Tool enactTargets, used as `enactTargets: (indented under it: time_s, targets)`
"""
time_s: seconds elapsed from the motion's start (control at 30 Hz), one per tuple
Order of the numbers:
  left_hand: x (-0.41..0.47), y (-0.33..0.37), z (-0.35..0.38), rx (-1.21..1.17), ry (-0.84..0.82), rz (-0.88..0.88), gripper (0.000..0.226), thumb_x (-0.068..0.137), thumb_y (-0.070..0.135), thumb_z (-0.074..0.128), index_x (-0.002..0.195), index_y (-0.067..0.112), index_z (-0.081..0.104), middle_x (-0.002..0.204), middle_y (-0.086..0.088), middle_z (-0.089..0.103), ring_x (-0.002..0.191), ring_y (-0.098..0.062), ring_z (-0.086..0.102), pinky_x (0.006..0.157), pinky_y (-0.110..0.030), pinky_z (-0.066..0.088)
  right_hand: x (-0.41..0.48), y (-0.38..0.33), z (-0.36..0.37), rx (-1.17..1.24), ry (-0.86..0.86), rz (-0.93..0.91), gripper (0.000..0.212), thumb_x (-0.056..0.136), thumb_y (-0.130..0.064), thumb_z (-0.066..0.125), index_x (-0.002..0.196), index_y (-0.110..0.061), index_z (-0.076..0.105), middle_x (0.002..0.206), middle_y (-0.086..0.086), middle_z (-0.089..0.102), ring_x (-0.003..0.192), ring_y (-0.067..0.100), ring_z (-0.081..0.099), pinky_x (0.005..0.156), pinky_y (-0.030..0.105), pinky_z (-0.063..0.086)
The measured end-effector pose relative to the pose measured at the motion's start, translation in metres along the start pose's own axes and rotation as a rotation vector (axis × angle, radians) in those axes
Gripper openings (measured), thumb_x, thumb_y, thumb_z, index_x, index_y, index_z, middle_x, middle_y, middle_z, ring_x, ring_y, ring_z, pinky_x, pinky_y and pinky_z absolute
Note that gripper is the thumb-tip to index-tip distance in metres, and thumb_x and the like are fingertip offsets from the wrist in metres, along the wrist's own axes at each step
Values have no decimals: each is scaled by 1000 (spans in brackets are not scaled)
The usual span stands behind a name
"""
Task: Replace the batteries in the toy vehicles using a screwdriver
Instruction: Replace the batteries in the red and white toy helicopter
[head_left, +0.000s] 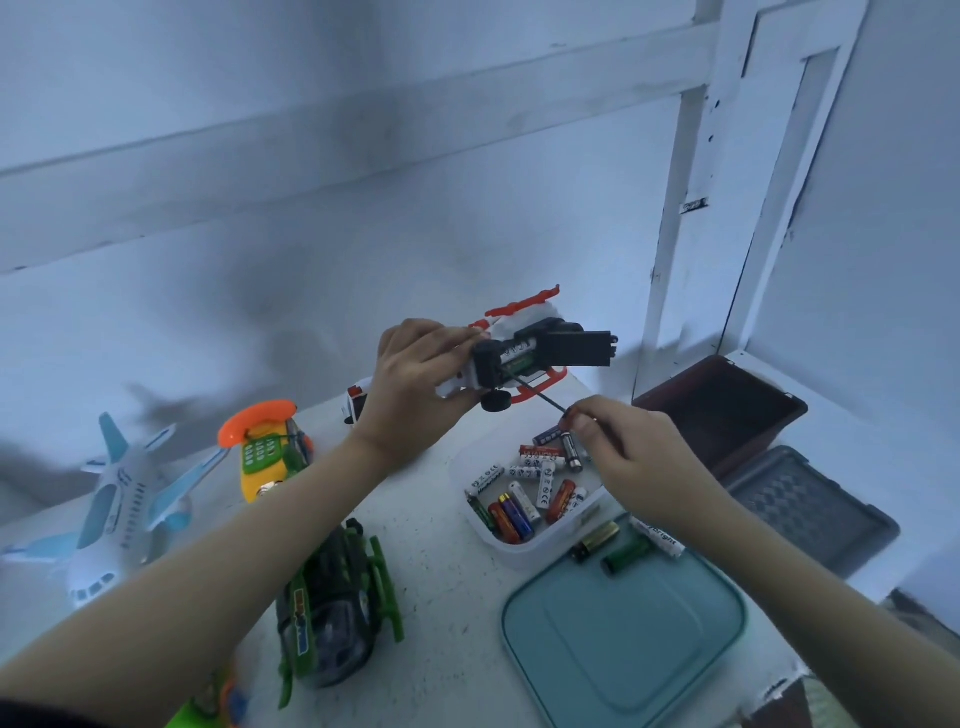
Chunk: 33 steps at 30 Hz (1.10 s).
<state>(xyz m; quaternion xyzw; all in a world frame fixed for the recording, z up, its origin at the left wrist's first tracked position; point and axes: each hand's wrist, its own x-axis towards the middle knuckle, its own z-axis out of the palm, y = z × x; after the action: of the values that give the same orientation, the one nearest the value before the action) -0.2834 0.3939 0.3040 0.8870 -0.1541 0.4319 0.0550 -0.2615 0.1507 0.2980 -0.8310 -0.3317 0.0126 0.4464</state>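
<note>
My left hand (410, 384) holds a white and red toy helicopter (524, 353) upside down above the table. Its black battery compartment is open, with batteries showing inside and the cover hanging to the right. My right hand (623, 452) grips a thin screwdriver (540, 397), whose tip reaches into the compartment. Below my right hand a clear tub (540, 540) holds several loose batteries. Three more batteries (626, 551) lie on a teal lid (623, 639).
On the white table lie a green toy helicopter (332, 613), a toy phone (265, 447) with an orange handset, a white and blue toy plane (119, 509) and a small white vehicle (356, 405). A brown bin (722, 405) and a grey tray (810, 504) sit at the right.
</note>
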Motion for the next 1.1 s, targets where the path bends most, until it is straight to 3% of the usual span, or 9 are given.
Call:
enactTargets:
  time_s: [0.17,0.47,0.67,0.83,0.97,1.1]
  targets:
    - [0,4,2,-43,16,-76,35,76,26,77,102,2,74,100,-8,73,95,-21,51,79,-37,40,-3,-2,9,48,55,9,21,98,-16,46,90,-8,64,66,9,63,52,9,46,51,20,36]
    - [0,5,3,-55,-8,-76,37,72,21,78,103,1,73,101,-9,73,96,-21,51,80,-35,38,-3,0,6,61,51,4,23,98,-15,46,88,-8,65,58,2,56,48,9,42,48,21,33]
    - [3,8,7,-68,-15,-94,38,73,21,75,104,0,73,102,-11,73,96,-20,50,79,-35,38,-4,0,13,75,77,8,22,99,-17,45,87,-10,62,61,7,58,52,11,44,50,21,34]
    - [5,7,8,-72,-7,-104,37,74,20,75,103,-1,73,102,-11,73,96,-20,50,80,-34,37,-7,1,15,88,129,13,23,98,-13,46,85,-5,63,53,-3,49,48,9,44,46,15,30]
    - [4,3,8,-59,-13,-82,37,73,21,76,103,-1,73,102,-11,73,96,-21,50,81,-35,38,-5,0,15,96,129,-11,34,93,-29,40,84,-7,64,59,5,57,50,9,45,47,16,32]
    - [6,4,7,-36,-5,-60,36,74,21,75,102,-1,73,101,-11,73,96,-22,50,80,-36,39,-3,-3,18,98,123,-4,28,99,-22,44,88,-6,65,64,10,61,50,9,46,47,17,33]
